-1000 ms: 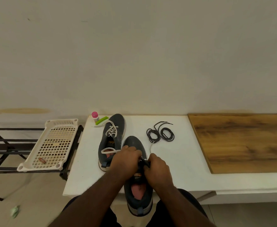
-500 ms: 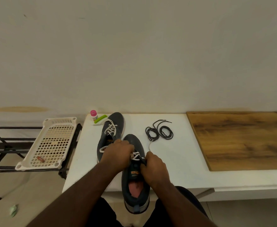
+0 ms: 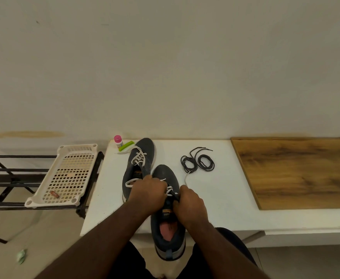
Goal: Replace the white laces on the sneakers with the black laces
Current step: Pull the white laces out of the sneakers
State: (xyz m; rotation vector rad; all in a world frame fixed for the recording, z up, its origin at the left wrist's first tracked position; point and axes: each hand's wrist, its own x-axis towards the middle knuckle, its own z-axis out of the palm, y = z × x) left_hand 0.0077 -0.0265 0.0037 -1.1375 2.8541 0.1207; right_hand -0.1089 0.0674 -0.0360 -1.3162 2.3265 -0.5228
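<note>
Nearest the person, the near sneaker [image 3: 168, 228] lies lengthwise with its heel hanging past the front edge of the white surface [image 3: 221, 190] and its toe pointing away, the pink insole showing in the opening. Both hands sit on its lacing. The left hand [image 3: 148, 195] is curled over the left side of the tongue area, fingers closed; what it grips is hidden under the knuckles, so it cannot be told for certain. The right hand [image 3: 190, 207] is closed on the right side, its fingertips pinching at the white lace [image 3: 170, 190] where it crosses the eyelets between the two hands. A loose end of that lace trails out beyond the right hand across the surface. Just beyond and left of the left hand lies the second sneaker [image 3: 140, 168], touching the first near its toe, still threaded with a white lace. Beyond the right hand and slightly to its right, apart from both shoes, the black laces [image 3: 197, 163] lie in two small coils. Farther to the right rests a wooden board [image 3: 298, 172]. At the far left corner stand a pink-capped bottle [image 3: 117, 140] and a green object [image 3: 126, 146]. Off to the left of the left hand, a white perforated tray [image 3: 68, 176] sits on a black metal rack [image 3: 8, 184].
</note>
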